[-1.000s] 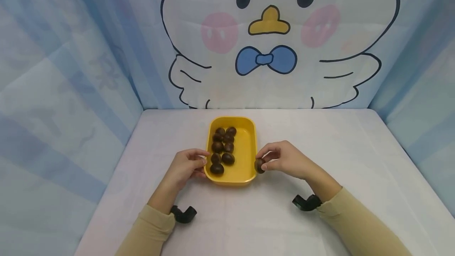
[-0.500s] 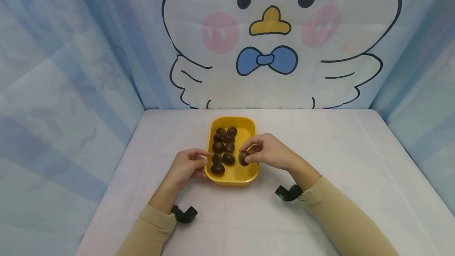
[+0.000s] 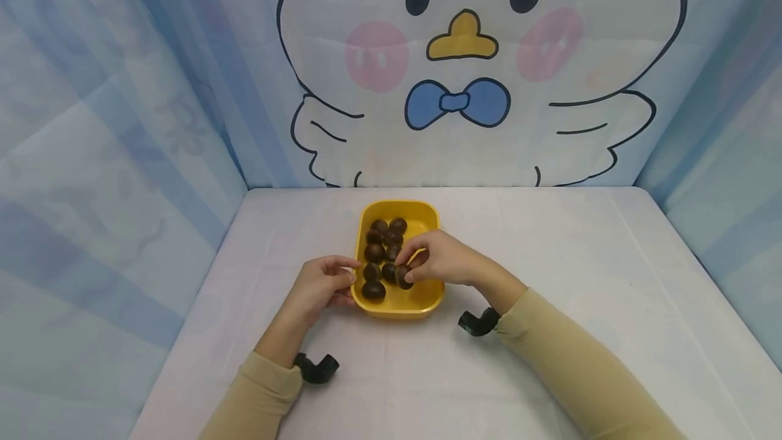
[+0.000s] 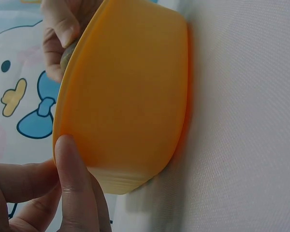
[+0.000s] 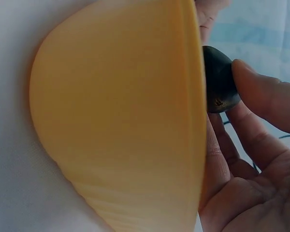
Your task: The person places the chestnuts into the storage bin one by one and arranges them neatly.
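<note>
A yellow plastic tray (image 3: 418, 301) sits on the white table with several dark brown, glossy chestnuts (image 3: 374, 252) along its left side. Thumb and fingers of my right hand (image 3: 449, 260) pinch one more chestnut (image 3: 401, 277) inside the tray, close beside the others in the front rows. From the right wrist, this chestnut (image 5: 220, 79) shows above the tray rim, the thumb on one side of it. My left hand (image 3: 318, 284) holds the tray's left edge; the left wrist view shows a finger (image 4: 71, 159) against the outer wall at the rim.
The white-covered table (image 3: 574, 257) extends around the tray. A curtain with a cartoon bird (image 3: 455, 104) closes off the back, and blue curtains (image 3: 110, 155) stand at both sides. A black wrist mount (image 3: 316, 368) sits on each forearm.
My right hand has carried its chestnut from outside the tray's right rim leftward over it and in beside the other chestnuts. The left hand and tray stay in place.
</note>
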`<state>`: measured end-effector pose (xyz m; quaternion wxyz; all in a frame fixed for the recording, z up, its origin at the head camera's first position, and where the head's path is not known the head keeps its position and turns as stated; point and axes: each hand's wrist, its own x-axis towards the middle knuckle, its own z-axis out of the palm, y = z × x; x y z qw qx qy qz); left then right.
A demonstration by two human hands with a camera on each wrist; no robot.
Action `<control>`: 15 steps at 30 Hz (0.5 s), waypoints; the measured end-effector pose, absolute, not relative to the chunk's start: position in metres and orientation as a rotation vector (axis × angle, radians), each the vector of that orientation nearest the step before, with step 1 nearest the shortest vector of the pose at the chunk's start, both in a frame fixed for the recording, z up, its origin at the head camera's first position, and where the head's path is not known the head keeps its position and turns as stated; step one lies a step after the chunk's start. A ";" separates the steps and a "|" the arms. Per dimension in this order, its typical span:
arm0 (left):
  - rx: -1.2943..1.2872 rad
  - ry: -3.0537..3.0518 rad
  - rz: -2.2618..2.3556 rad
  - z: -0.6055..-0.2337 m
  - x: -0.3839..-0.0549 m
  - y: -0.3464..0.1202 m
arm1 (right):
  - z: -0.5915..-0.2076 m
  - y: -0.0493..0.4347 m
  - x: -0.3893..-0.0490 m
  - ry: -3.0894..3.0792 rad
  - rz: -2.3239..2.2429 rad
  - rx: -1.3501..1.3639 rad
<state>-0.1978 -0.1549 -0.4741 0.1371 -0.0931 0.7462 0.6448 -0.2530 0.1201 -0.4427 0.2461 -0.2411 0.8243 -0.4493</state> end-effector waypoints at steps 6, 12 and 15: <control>-0.258 2.154 1.868 -0.474 -0.198 -0.155 | -0.442 0.112 -0.259 2.242 -1.144 -0.640; -0.269 2.156 1.864 -0.474 -0.197 -0.156 | -0.441 0.102 -0.262 2.263 -1.062 -0.668; -0.269 2.149 1.866 -0.475 -0.198 -0.155 | -0.441 0.098 -0.260 2.266 -1.016 -0.655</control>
